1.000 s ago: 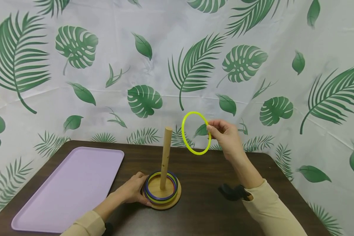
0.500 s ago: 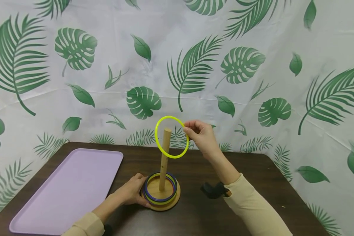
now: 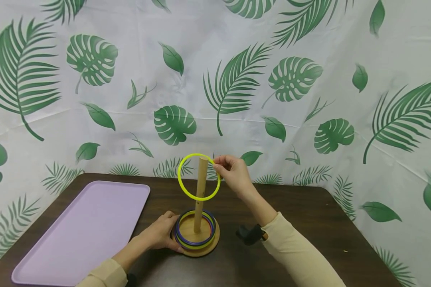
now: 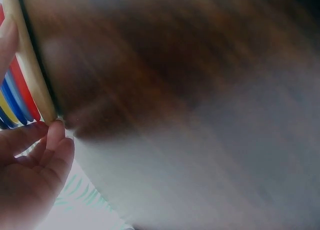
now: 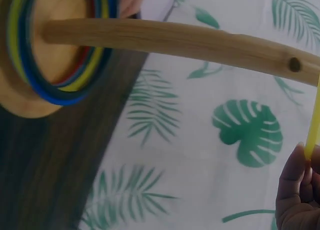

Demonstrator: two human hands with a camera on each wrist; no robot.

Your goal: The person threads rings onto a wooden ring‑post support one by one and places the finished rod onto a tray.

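My right hand (image 3: 218,164) pinches a yellow-green ring (image 3: 180,184) by its right edge and holds it upright at the top of the wooden peg (image 3: 200,213). The ring overlaps the peg's tip; I cannot tell whether the peg passes through it. In the right wrist view the ring (image 5: 313,124) shows above my fingertips (image 5: 295,182), beside the peg (image 5: 175,40). My left hand (image 3: 163,231) grips the left rim of the round wooden base (image 3: 204,250), where several coloured rings (image 3: 195,241) lie stacked. In the left wrist view my fingers (image 4: 52,140) touch that rim (image 4: 31,65).
A lilac tray (image 3: 82,227) lies on the left of the dark brown table (image 3: 309,223). A white curtain with green leaves (image 3: 309,79) closes in the back and right. A black wrist strap (image 3: 249,234) sits on my right forearm.
My right hand has carried the yellow-green ring leftward and a little down, from right of the peg to over its tip. The left hand has stayed on the base.
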